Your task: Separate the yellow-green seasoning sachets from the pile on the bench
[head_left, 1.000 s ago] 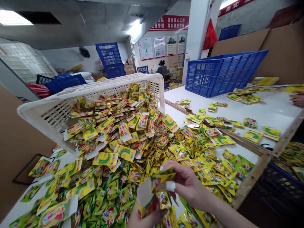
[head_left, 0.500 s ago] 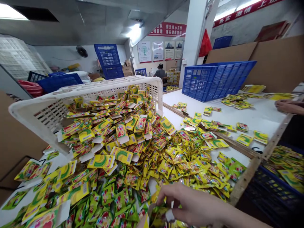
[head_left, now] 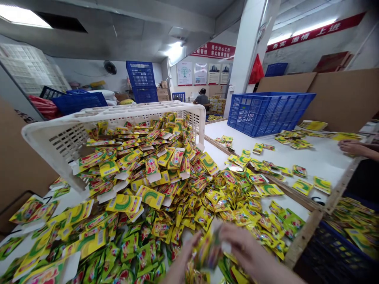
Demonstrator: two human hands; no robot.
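Between my two hands, low in the middle of the view, is a small yellow candy box, smeared by motion. My left hand closes on its left side. My right hand has its bent fingers on the upper right of the box, by a white flap. Around them lie many loose candy packets, yellow ones beyond my hands and green ones to the left. Flat yellow boxes with white flaps spill from a white plastic crate tipped on its side.
A wooden strip divides the white tabletop. Beyond it stands a blue crate, with scattered boxes nearby. Another person's hand is at the right edge. Below it, a blue basket holds yellow boxes. Someone sits far back.
The candy box has come up into clearer view between my hands, and my left hand now shows beside it. My right hand has moved slightly right. The camera view has tilted up a little.
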